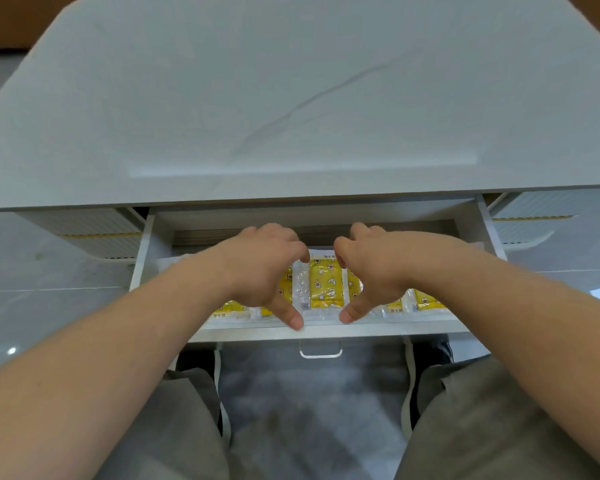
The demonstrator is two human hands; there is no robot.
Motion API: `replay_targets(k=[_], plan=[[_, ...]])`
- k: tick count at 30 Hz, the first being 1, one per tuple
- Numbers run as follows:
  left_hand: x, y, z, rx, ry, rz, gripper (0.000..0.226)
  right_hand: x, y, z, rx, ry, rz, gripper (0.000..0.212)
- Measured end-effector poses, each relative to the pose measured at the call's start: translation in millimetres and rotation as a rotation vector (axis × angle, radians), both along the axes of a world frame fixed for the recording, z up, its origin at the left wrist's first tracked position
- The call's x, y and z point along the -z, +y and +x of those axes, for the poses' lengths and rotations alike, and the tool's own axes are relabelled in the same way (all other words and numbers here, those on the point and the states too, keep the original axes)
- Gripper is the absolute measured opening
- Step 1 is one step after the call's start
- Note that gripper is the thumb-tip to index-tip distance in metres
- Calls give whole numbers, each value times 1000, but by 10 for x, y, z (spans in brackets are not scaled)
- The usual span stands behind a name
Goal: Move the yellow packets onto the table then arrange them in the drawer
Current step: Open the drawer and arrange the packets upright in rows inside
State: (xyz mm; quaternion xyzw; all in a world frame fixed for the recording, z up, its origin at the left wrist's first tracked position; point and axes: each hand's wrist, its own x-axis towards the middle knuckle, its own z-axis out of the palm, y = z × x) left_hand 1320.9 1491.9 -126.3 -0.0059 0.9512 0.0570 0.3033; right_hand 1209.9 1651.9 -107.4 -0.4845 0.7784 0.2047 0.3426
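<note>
Framing the middle packet [326, 284] in the open drawer [326, 332] with both hands.
Lies in a row of packets along the near wall, at 6 o'clock of the surface [291, 98]. Flanking it: left hand [264, 268] at 9 o'clock, right hand [371, 268] at 3, thumbs at the near edge, fingers curved over the far one; cannot tell whether either grip is clamped or only resting. Risks dragging tight-packed neighbours up too, or losing slick wrap from a shallow pinch.

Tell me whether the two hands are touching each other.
Apart. The head view shows a clear gap between the left hand and the right hand, with a yellow packet visible through it.
</note>
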Motion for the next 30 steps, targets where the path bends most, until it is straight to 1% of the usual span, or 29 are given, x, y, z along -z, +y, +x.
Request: replay_targets(k=[2,4,6,9,14,17,21,24,27,30], plan=[[2,22,41,58,42,-33,116,10,12,23,-8,11,0,100],[9,60,80,94,40,-67,123,0,28,27,-4,7,-10,104],[25,91,111,90,37,-75,130,-12,52,40,-11,-18,10,111],[48,91,121,82,106,-113,140,1,94,91,-58,-2,29,117],[91,114,91,101,192,-180,149,13,122,140,-135,147,-143,126],[89,112,71,100,239,-196,148,9,138,150,-142,235,-242,132],[91,16,43,44,312,-209,143,5,139,109,-33,280,-350,141],[82,-40,3,3,380,-255,138,17,121,34,37,330,-421,149],[52,-63,-61,-40,426,-302,133,37,99,-81,117,345,-453,149],[28,-88,-116,-107,441,-303,126,65,69,-183,172,357,-462,145]])
